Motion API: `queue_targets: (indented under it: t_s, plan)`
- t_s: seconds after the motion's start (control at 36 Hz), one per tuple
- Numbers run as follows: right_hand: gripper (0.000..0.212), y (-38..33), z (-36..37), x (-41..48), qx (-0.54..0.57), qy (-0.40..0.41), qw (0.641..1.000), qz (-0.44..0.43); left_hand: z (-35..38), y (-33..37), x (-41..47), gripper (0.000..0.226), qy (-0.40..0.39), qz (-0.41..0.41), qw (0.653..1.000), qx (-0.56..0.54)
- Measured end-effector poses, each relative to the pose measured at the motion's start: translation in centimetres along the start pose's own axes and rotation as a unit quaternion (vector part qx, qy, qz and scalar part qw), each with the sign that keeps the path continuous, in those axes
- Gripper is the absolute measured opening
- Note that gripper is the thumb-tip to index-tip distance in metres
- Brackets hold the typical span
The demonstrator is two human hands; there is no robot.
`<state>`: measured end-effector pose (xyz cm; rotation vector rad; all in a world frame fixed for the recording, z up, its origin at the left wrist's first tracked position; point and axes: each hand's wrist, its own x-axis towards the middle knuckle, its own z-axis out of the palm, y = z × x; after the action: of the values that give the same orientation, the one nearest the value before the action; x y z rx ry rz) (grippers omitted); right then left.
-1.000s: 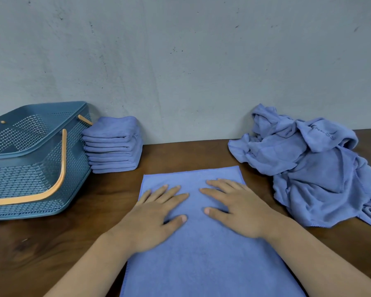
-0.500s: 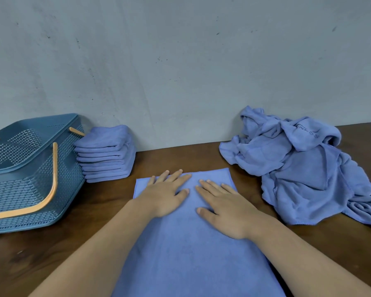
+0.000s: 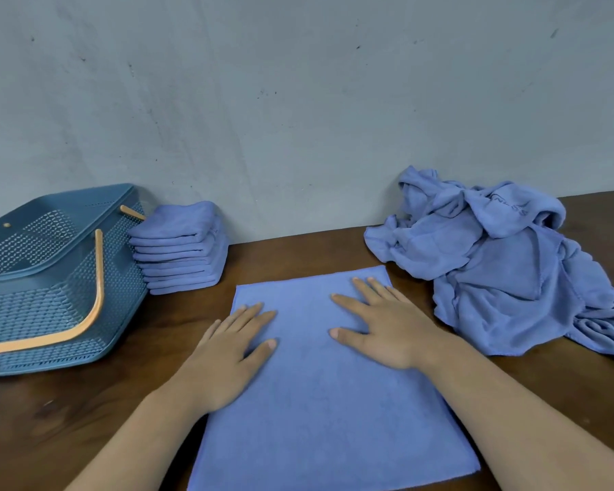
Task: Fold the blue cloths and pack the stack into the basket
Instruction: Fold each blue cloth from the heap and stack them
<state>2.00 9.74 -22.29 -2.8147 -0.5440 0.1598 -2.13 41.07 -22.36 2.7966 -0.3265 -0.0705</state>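
Here both hands, left hand (image 3: 227, 352) and right hand (image 3: 387, 324), lie spread flat on the rectangular terry cloth (image 3: 319, 402).

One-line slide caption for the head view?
Left hand and right hand lie flat on a spread blue cloth; folded stack beside the basket, unfolded pile on the right.

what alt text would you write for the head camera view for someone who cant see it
A person's left hand and right hand press flat on a blue cloth spread on a brown table. A stack of folded cloths stands beside a blue basket at the left; a crumpled pile of cloths lies at the right.
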Motion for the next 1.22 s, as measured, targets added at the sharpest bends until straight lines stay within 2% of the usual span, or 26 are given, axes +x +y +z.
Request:
queue_targets:
  t_s: [0.17,0.25,0.33,0.42,0.53,0.64,0.75,0.89,1.03,1.22]
  plan:
    - [0.075,1.2,-0.3,0.4,0.011,0.011,1.000,0.021,0.0,0.6,0.5,0.064,-0.011,-0.020,1.000,0.020]
    - [0.070,0.9,-0.3,0.1,-0.022,0.049,0.999,0.001,-0.4,1.1,-0.1,0.063,0.000,0.000,0.999,0.036]
    - [0.070,0.3,-0.4,-0.4,-0.046,0.063,0.996,-0.038,-0.6,2.9,-1.4,0.062,-0.024,0.034,0.999,0.026]
    - [0.070,-1.1,-0.3,-1.5,-0.033,0.019,0.997,-0.074,0.6,5.1,-3.0,0.066,-0.044,0.043,0.997,0.050]
    - [0.084,-2.1,-0.1,-2.2,-0.026,-0.060,0.995,-0.076,1.9,6.7,-5.8,0.068,-0.026,0.040,0.997,0.062]
    - [0.086,-2.2,-0.5,-2.5,-0.020,-0.076,0.994,-0.081,2.4,7.0,-8.5,0.069,0.002,0.024,0.998,0.066]
    - [0.074,-3.1,-0.7,-3.3,-0.040,-0.083,0.993,-0.070,2.6,6.8,-9.5,0.079,0.026,0.002,0.998,0.062]
    - [0.076,-6.5,0.0,-7.4,-0.027,-0.114,0.991,-0.070,2.5,6.7,-10.1,0.072,0.020,-0.007,0.999,0.050]
    - [0.081,-7.6,1.3,-11.8,-0.025,-0.072,0.995,-0.056,2.5,6.9,-10.7,0.076,0.016,-0.011,0.998,0.052]
    - [0.079,-4.0,1.7,-16.2,-0.046,0.000,0.999,0.030,2.2,7.1,-11.3,0.078,0.021,-0.006,0.999,0.044]
